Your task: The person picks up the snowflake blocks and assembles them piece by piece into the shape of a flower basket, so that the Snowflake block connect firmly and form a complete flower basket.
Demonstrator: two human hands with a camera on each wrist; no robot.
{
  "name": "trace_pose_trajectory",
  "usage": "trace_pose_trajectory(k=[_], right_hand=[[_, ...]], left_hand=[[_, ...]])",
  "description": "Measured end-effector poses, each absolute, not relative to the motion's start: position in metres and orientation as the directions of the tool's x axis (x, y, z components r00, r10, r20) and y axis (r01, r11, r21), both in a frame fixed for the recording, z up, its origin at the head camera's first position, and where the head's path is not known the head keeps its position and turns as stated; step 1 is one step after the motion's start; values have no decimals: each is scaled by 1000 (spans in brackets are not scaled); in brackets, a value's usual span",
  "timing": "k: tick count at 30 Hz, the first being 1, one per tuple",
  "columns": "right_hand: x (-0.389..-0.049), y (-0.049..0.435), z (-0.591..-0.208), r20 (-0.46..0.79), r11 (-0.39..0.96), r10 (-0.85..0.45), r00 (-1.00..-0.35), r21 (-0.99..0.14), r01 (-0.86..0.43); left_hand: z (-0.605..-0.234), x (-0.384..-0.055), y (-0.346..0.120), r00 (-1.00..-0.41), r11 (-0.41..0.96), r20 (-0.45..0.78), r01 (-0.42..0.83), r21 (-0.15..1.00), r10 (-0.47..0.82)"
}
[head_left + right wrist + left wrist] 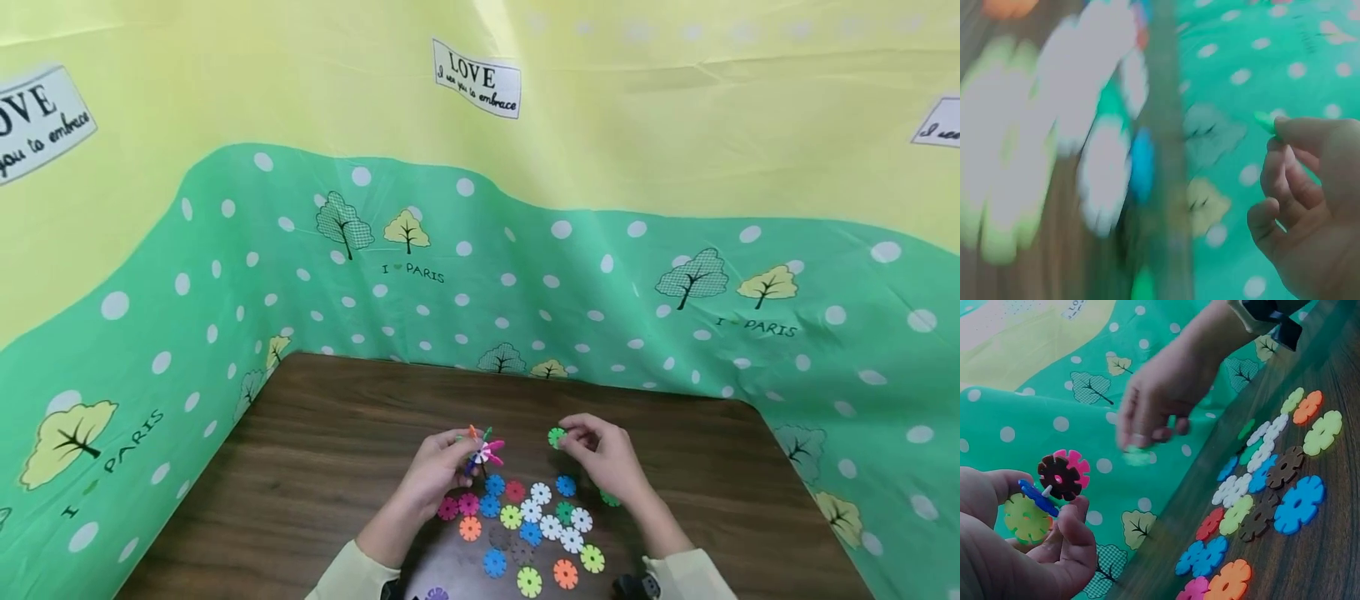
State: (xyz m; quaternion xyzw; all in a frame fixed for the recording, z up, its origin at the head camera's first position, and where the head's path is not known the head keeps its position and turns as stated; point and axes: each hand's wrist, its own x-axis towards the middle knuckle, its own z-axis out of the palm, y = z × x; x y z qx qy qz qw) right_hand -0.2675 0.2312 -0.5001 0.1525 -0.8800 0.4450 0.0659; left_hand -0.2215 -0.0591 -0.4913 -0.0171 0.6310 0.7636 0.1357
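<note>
Right hand [606, 458]: thumb and finger closed to a thin pinch on the edge of a green disc [556, 437]; other fingers loosely bent, not on it. Left hand [438, 467]: fingers curled round a cluster [482, 453] of joined discs, thumb one side, fingers the other, no slack visible. Left wrist view shows a brown disc [1060, 477], a blue disc [1038, 497] and a yellow-green disc [1027, 519] in it, set at different angles; some joints hidden by the hand.

Green disc is held up off the surface [315, 467], to the right of the cluster, apart from it. Not joined yet. Blurred in left wrist view, so slot direction can't be told.

Step, as judged: a piece is picked, waiting to be added. Next move likely calls for bringing the disc across, turning it edge-on, matching slot to slot, then pushing while the left hand braces the cluster. A skewed slot could pop neighbours loose.

Farther out: loose discs [494, 562] in mixed colours lie between and below the hands, some touching or overlapping. Behind the surface: a green and yellow dotted sheet [525, 192].
</note>
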Motion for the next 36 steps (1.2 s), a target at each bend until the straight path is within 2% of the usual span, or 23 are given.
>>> trace_pose_trajectory(k=[6, 10, 15, 22, 36], right_hand=[[-254, 197, -490, 326, 335, -222, -919, -859, -386], [-246, 188, -491, 339, 253, -216, -916, -886, -388], [-245, 184, -497, 357, 251, -246, -901, -875, -415], [-248, 175, -502, 258, 236, -259, -931, -917, -320], [-244, 169, -502, 268, 263, -256, -929, -905, -334]], left_hand=[[-493, -224, -57, -951, -210, -230, -273, 939, 205], [-496, -225, -53, -940, -269, -230, -296, 917, 250], [-500, -226, -53, -943, -282, -205, -278, 918, 261], [-503, -227, -55, -954, -250, -180, -240, 938, 240], [-503, -225, -53, -963, -167, -168, -205, 964, 210]])
